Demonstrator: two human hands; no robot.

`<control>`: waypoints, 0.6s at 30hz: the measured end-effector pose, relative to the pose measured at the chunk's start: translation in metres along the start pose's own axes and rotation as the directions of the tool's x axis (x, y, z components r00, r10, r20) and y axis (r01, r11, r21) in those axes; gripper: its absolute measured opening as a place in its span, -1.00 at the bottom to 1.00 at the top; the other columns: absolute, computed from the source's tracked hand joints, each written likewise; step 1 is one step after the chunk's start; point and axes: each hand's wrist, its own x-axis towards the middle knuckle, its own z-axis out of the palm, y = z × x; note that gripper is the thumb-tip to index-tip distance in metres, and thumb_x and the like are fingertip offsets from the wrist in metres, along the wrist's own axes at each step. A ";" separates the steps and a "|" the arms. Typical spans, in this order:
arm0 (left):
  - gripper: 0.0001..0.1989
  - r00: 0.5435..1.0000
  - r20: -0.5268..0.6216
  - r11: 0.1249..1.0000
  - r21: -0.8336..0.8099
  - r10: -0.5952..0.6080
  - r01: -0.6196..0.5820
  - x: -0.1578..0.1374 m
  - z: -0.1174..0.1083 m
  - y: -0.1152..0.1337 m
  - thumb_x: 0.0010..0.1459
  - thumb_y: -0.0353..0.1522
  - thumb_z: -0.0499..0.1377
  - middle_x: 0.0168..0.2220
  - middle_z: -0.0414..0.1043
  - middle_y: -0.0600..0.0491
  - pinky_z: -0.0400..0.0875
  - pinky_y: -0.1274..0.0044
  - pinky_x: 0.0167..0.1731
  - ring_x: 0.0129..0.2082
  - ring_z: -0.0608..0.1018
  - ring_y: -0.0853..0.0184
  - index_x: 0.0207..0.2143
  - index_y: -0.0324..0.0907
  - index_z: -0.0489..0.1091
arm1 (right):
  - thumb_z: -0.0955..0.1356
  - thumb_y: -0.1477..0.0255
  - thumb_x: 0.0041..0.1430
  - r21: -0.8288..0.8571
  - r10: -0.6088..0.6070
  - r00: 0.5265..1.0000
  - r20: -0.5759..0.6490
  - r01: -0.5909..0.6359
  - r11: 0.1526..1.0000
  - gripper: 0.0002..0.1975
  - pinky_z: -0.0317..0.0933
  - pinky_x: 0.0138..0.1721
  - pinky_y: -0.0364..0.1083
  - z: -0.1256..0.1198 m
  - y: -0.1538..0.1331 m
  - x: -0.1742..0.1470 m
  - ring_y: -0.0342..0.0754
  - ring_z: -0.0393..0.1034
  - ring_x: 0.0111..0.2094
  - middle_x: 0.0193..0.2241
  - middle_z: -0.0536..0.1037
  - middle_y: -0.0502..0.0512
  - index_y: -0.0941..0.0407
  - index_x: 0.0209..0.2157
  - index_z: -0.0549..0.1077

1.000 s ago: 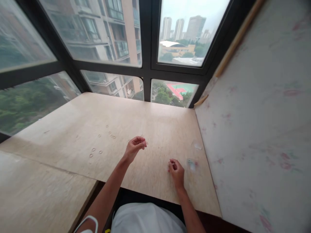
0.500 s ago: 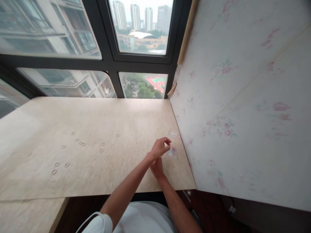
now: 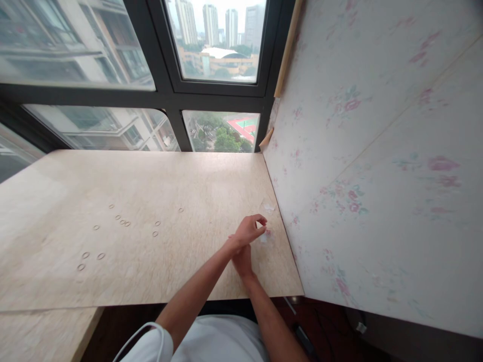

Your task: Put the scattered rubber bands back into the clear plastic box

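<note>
Clear packet point(image 3: 265, 236) just beyond left hand point(image 3: 247, 231) pinched grip (contents unclear), right hand point(image 3: 242, 260) underneath.

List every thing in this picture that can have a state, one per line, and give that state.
Left hand: raised over the right hand, fingers curled, thumb and forefinger close together above a small clear packet.
Right hand: low on the tabletop, mostly hidden under the left.
Small rings: lying flat, scattered loose.
Window: shut.

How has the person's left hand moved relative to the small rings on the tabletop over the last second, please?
Yes: the left hand has crossed rightward, away from the small rings, to the clear packet near the wall, above the right hand.
</note>
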 end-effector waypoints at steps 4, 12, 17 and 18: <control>-0.77 0.979 -0.014 0.813 -0.560 -0.204 0.161 -0.025 -0.018 0.008 -0.03 -0.28 0.30 -0.41 0.48 0.04 0.21 0.61 -0.55 -0.58 0.36 0.49 -0.34 -0.23 0.46 | 0.26 0.48 -0.03 0.007 0.017 0.999 -0.029 -0.017 1.000 -0.93 0.21 -0.56 -0.12 -0.004 -0.007 0.000 -0.09 0.28 -0.58 -0.63 0.39 -0.03 0.07 -0.53 0.37; -0.69 0.950 0.177 0.115 -0.971 -0.257 0.212 -0.085 -0.049 -0.002 0.10 -0.16 0.18 -0.37 0.44 -0.02 0.31 0.58 -0.48 -0.47 0.44 0.42 -0.30 -0.23 0.48 | 0.33 0.38 -0.04 0.224 -0.015 0.995 0.097 -0.007 0.975 -0.84 0.31 -0.44 -0.11 0.000 -0.027 -0.016 0.00 0.44 -0.37 -0.39 0.56 0.09 0.08 -0.34 0.42; -0.58 0.943 0.127 0.007 -0.991 -0.307 0.135 -0.117 -0.062 -0.007 0.16 -0.04 0.07 -0.34 0.42 -0.05 0.31 0.53 -0.46 -0.43 0.43 0.37 -0.26 -0.19 0.49 | 0.26 0.26 0.14 0.422 0.035 0.989 0.145 -0.094 0.902 -0.75 0.36 -0.21 -0.08 0.017 -0.041 -0.041 -0.01 0.45 -0.16 -0.18 0.52 0.11 0.06 -0.19 0.37; -0.57 0.945 0.125 -0.002 -0.991 -0.302 0.131 -0.124 -0.063 -0.008 0.15 -0.03 0.07 -0.34 0.42 -0.04 0.31 0.53 -0.45 -0.42 0.44 0.36 -0.25 -0.18 0.49 | 0.24 0.24 0.16 0.472 0.063 0.984 0.168 -0.137 0.871 -0.76 0.36 -0.20 -0.08 0.021 -0.043 -0.046 -0.01 0.45 -0.15 -0.19 0.52 0.11 0.06 -0.19 0.37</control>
